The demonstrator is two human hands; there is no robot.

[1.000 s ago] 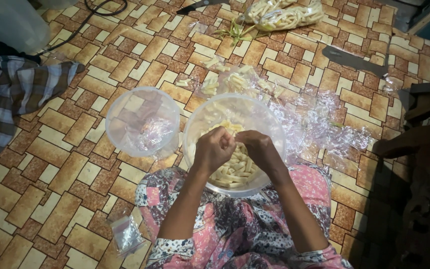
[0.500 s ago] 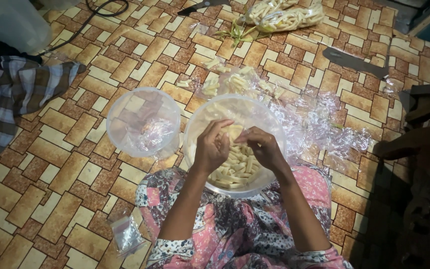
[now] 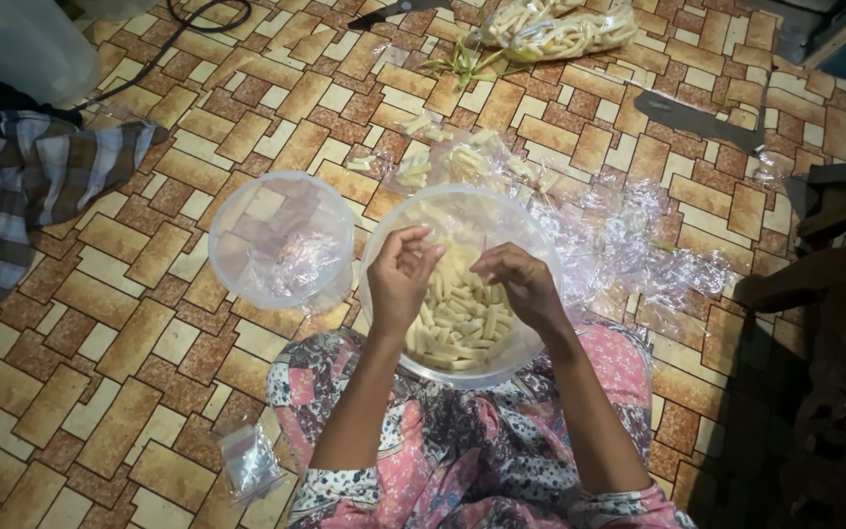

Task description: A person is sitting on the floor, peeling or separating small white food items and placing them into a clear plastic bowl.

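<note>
Pale sticks (image 3: 457, 318) heaped in clear bowl (image 3: 389, 235) on lap, near side. Left hand (image 3: 399, 279) now lifted off heap, fingers curled, tips pinched together; what they hold too small to tell. Right hand (image 3: 521, 284) drawn back toward right rim, fingers bent, apparently nipping thin piece; cannot tell for sure. A second ago both hands sat close together over heap; now apart, more sticks showing. Judgement: sorting or picking goes on. Second bowl (image 3: 281, 240) just left, holds crumpled film. Loose wrap (image 3: 638, 245) right, small bag (image 3: 247, 460) by knee, full bag (image 3: 560, 24) far off.
</note>
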